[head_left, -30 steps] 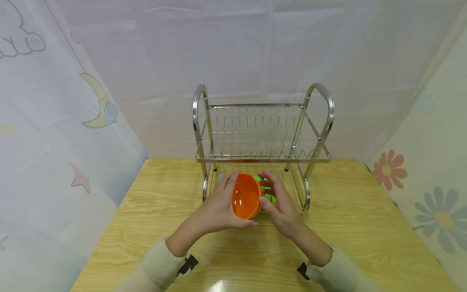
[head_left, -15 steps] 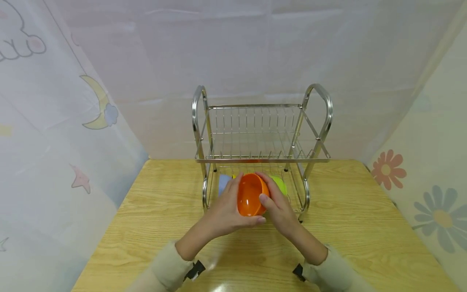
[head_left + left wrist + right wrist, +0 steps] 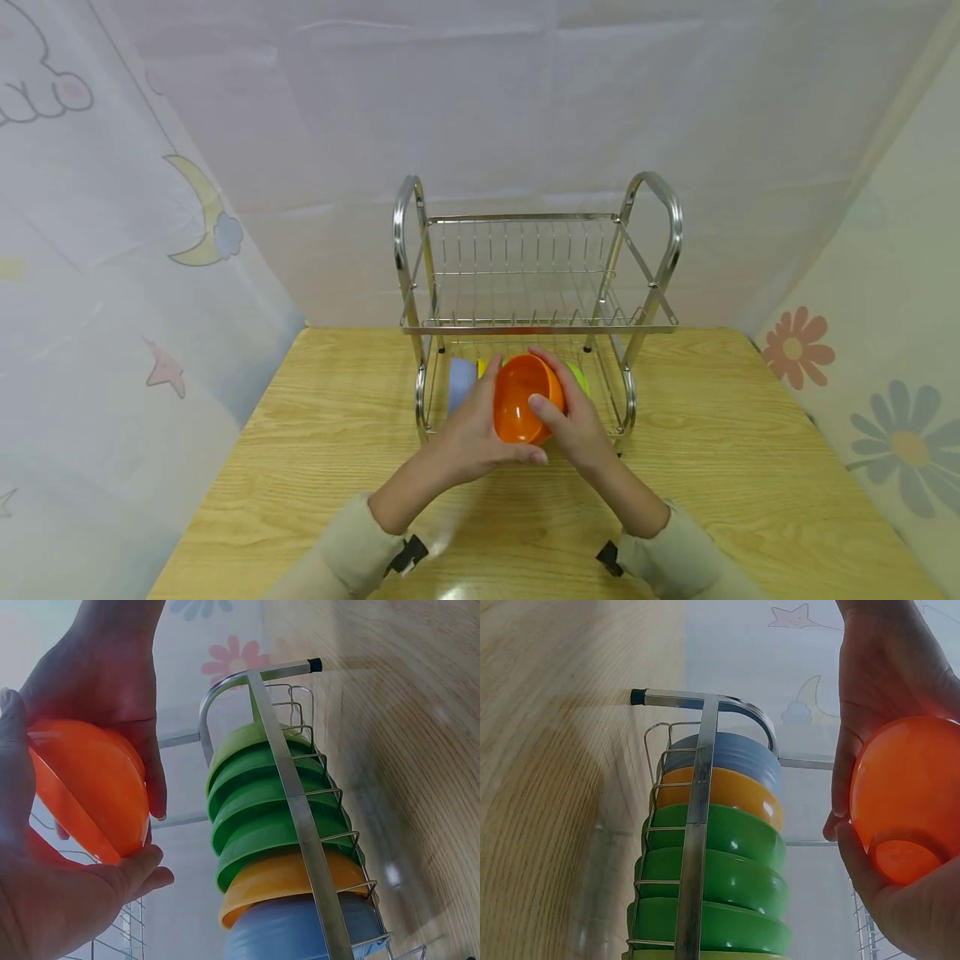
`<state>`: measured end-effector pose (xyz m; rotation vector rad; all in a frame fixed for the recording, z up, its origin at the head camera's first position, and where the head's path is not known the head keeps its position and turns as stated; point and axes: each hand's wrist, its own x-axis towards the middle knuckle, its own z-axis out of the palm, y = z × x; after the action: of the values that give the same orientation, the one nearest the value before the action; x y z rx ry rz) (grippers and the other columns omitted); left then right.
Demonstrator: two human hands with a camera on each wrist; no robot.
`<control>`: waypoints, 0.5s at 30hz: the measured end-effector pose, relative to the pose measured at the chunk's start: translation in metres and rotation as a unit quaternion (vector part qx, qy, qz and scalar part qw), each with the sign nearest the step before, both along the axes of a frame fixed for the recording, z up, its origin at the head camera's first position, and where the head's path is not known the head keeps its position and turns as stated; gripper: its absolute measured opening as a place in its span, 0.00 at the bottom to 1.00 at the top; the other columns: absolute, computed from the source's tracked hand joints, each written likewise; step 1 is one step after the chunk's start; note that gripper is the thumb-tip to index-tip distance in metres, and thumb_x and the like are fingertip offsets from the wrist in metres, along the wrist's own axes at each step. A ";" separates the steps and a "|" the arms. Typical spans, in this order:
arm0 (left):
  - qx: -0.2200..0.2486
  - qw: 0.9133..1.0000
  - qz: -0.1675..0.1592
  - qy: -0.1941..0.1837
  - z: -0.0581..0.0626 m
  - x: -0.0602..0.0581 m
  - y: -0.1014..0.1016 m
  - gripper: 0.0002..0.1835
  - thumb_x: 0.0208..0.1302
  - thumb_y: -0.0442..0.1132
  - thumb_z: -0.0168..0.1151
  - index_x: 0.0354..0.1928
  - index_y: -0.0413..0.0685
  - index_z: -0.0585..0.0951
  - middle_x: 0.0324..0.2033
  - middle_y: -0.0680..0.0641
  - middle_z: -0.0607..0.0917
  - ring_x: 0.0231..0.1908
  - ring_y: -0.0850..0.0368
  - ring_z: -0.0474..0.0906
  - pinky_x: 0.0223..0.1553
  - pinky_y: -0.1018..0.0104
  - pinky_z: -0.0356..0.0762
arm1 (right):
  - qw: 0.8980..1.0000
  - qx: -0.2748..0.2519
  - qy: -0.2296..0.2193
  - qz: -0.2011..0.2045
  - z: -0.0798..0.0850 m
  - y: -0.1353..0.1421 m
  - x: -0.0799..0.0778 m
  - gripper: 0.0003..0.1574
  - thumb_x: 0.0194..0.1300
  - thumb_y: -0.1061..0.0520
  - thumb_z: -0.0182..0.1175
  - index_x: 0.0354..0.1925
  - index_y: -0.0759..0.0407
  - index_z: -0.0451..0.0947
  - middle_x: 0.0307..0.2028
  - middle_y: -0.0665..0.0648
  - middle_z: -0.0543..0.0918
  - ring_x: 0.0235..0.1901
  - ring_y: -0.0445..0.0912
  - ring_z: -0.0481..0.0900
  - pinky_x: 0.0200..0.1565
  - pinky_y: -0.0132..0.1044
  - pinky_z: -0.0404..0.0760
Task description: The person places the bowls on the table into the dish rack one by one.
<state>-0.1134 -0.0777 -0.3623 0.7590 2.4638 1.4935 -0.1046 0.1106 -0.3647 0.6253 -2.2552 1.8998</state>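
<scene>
Both hands hold an orange bowl (image 3: 519, 400) in front of the dish rack, its opening tilted toward the head camera. My left hand (image 3: 474, 429) grips it from the left, thumb below and fingers behind. From the right, my right hand (image 3: 581, 425) grips it with the thumb at the rim. In the right wrist view the bowl's round foot (image 3: 907, 859) shows. On the rack's lower tier, bowls stand on edge in a row: a blue bowl (image 3: 300, 930), a yellow-orange bowl (image 3: 289, 883), several green bowls (image 3: 714, 881) and a lime bowl (image 3: 244, 742).
A two-tier metal dish rack (image 3: 540, 330) stands at the back of the wooden table (image 3: 322, 467). Its upper tier (image 3: 521, 292) has upright wire dividers. Printed cloth walls (image 3: 480, 100) enclose the back and sides.
My right hand has closed in on the bowl and now grips it. The bowl and left hand have shifted slightly right, uncovering the blue bowl on the lower tier.
</scene>
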 end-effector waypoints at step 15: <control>-0.038 0.999 -0.008 0.030 0.000 0.002 0.009 0.73 0.49 0.68 0.75 0.82 0.54 0.34 0.75 0.45 0.60 0.60 0.51 0.76 0.53 0.62 0.81 | 0.999 -0.026 0.030 -0.009 -0.002 0.004 -0.002 0.35 0.69 0.65 0.55 0.72 0.61 0.64 0.62 0.66 0.73 0.52 0.61 0.75 0.41 0.40 0.87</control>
<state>-0.1115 -0.0690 -0.3623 0.8176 2.5361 1.3822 -0.1061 0.1146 -0.3663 0.6431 -2.1600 1.8976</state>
